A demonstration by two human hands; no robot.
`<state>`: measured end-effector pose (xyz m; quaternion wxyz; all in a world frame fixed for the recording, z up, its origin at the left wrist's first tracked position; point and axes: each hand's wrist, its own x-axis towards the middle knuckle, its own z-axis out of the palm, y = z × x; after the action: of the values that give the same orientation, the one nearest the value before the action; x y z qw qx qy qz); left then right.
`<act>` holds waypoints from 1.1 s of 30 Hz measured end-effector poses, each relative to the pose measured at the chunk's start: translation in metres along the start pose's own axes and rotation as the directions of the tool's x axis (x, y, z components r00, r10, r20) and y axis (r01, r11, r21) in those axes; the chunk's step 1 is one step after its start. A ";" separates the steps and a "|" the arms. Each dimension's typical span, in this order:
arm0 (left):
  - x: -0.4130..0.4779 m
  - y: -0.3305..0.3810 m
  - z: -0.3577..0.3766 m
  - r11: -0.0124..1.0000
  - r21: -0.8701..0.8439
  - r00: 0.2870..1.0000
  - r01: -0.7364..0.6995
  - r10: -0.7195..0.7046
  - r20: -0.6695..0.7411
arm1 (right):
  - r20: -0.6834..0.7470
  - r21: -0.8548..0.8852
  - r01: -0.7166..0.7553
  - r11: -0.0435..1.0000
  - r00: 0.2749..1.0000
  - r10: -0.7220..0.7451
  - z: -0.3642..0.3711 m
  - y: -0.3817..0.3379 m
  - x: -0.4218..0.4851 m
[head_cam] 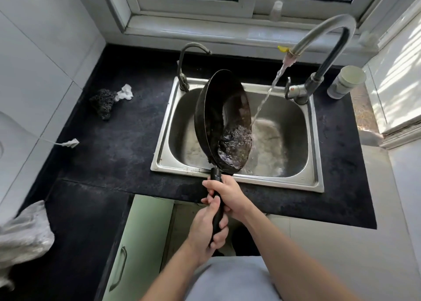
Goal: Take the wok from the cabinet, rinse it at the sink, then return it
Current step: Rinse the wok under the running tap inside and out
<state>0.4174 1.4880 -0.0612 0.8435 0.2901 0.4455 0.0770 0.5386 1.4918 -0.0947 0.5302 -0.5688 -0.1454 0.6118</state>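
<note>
Black table (118, 145) surrounds the sink (303, 182); both hands, left (205, 227) behind right (227, 193), clasp the wok (225, 123) handle. Beyond this grip, sloshing water probably spills tableward if tipped further.

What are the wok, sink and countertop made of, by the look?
Wok: dark, matte seasoned metal, probably carbon steel or iron; black handle looks plastic.
Sink: brushed stainless steel, grey sheen.
Countertop: black speckled stone or composite; can't tell which.
</note>
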 end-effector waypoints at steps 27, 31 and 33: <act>-0.007 0.009 0.006 0.995 0.085 0.999 -0.043 0.042 0.015 | 0.128 -0.159 0.078 0.984 0.990 -0.058 -0.002 -0.021 -0.007; -0.005 0.003 0.007 0.991 0.133 0.996 -0.033 0.043 -0.075 | 0.129 -0.152 0.029 0.988 0.992 -0.010 -0.007 -0.014 -0.008; -0.002 -0.001 0.004 0.973 0.228 0.990 -0.049 0.077 -0.116 | 0.081 -0.142 -0.016 0.990 0.996 0.028 -0.006 -0.011 -0.007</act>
<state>0.4193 1.4844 -0.0581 0.7731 0.3920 0.4936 0.0707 0.5473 1.4874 -0.0841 0.4753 -0.5805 -0.2039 0.6290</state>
